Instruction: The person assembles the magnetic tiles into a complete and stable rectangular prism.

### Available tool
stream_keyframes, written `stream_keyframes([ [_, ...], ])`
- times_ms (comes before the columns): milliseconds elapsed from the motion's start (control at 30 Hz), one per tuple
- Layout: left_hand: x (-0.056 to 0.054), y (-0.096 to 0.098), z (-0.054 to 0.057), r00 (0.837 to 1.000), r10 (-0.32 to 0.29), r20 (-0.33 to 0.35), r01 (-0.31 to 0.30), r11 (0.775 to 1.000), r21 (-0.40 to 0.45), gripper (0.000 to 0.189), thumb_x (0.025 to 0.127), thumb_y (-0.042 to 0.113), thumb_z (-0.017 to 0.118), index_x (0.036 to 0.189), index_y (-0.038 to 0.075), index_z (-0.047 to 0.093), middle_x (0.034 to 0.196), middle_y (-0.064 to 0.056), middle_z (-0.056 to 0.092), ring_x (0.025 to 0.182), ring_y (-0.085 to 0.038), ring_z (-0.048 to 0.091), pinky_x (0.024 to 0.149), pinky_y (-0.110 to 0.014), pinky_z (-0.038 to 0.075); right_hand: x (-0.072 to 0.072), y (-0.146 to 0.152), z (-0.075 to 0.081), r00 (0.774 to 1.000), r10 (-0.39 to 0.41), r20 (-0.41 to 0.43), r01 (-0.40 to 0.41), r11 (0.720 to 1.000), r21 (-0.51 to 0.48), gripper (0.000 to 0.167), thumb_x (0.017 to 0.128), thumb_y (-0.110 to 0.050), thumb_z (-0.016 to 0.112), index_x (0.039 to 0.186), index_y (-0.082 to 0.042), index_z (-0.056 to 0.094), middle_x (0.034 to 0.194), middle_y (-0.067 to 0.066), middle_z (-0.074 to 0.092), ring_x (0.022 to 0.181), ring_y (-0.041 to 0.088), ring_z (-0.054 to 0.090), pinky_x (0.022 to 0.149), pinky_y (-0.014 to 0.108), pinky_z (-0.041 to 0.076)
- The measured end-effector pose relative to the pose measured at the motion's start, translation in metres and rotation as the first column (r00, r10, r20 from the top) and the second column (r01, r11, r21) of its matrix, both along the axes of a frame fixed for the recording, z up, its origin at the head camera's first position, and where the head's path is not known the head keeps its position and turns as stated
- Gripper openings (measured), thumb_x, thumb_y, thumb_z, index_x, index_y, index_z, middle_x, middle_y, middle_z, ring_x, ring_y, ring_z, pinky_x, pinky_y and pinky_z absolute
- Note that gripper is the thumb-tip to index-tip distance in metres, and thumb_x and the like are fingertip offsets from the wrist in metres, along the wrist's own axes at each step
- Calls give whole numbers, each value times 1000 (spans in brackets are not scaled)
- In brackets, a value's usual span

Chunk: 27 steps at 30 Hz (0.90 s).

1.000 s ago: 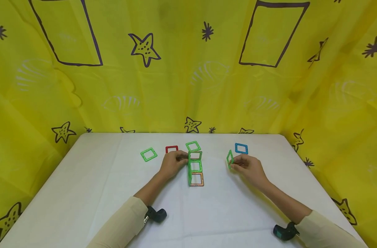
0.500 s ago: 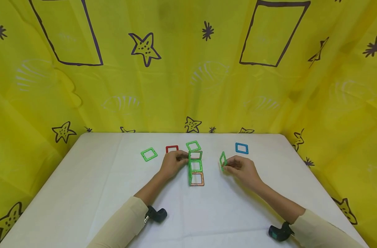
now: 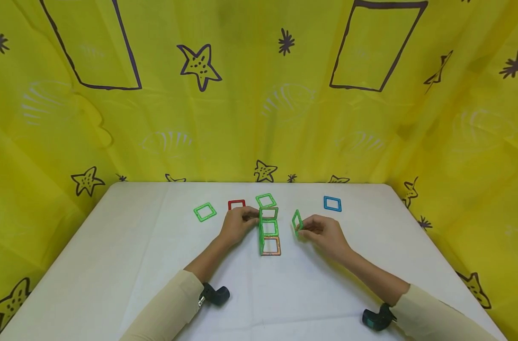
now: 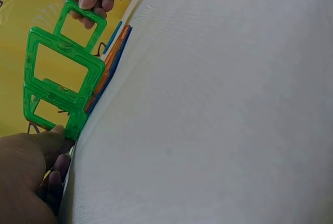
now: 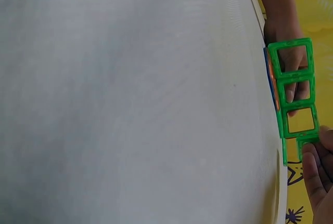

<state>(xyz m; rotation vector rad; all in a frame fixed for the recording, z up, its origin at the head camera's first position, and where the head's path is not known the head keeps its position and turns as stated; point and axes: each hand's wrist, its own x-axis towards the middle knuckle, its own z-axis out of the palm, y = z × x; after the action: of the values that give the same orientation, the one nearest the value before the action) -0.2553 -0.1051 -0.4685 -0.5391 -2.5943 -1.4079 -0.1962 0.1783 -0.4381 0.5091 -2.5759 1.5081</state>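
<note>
My left hand [image 3: 235, 225] pinches the far left corner of a small build of square magnetic tiles in the middle of the table. Along the build's left side runs a standing green wall [image 3: 261, 241]. Flat beside it lie a green tile [image 3: 269, 235] and, nearer, an orange tile [image 3: 271, 254]; another tile [image 3: 269, 208] stands across the far end. Just right of the build, apart from it, my right hand [image 3: 325, 232] pinches a loose green magnetic tile [image 3: 300, 219] by its edge, held upright. In the left wrist view, thumb and fingers grip that tile's [image 4: 97, 38] top edge.
Behind the build lies a green tile [image 3: 263, 195]. A red tile [image 3: 236, 201], partly hidden by my left hand, and another green tile [image 3: 197, 216] lie to the left. A blue tile [image 3: 325, 203] lies at the back right. Yellow curtain [image 3: 242, 118] surrounds the white table [image 3: 156, 284].
My right hand has moved left with the green magnetic tile, bringing it closer to the build. The left hand and the build have stayed in place.
</note>
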Motion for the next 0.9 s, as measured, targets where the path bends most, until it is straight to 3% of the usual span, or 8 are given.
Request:
stream_keyframes([
  [900,0,1,0,1000,-1,-10,1,1000,9,18,91,2,81,109,2,80,99,-6,79,88,-19,70,81,-36,55,-3,-25,-3,998,56,13,-55,998,-22,11,90,3,80,99,0,74,97,8,78,89,22,75,79,26,59],
])
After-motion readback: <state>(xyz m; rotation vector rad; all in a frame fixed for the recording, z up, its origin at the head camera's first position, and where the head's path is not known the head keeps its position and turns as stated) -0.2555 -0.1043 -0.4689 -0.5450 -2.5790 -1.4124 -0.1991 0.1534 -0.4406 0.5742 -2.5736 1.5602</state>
